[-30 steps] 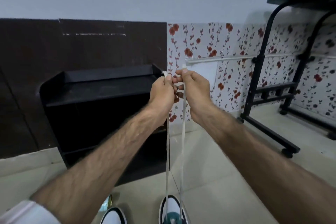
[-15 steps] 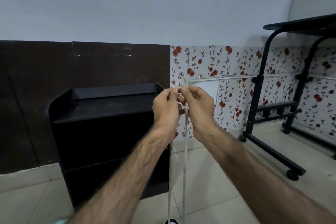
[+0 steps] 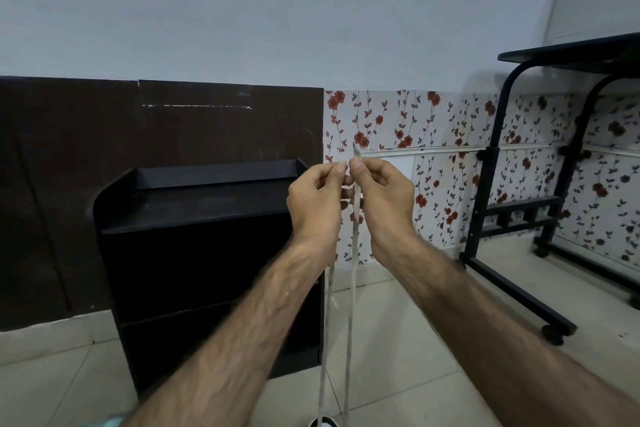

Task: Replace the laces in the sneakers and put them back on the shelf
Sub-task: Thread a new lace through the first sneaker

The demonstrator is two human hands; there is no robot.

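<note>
White lace (image 3: pixel 352 274) is what it all hangs on right now, literally. Both ends are pinched up at chest height, one in the left hand (image 3: pixel 317 199) and one in the right hand (image 3: pixel 382 198), thumbs and forefingers closed tight on the tips, knuckles nearly touching. From there the two strands drop almost straight down, side by side, to a sneaker (image 3: pixel 323 422) that's barely caught at the bottom edge of the view, on the floor tiles. So the long axis of the lace is vertical and the shoe sits directly below the hands, well apart from them.

Looks like the ends are being evened up so both sides come out the same length, though that's a guess. Neither hand is really nearer; they're level, and the right-hand tip pokes up a touch higher.

Black shelf (image 3: pixel 207 204) is just to the left, with its top bare. Lacing doesn't look finished, so nothing's ready to be put back yet, probably.
</note>
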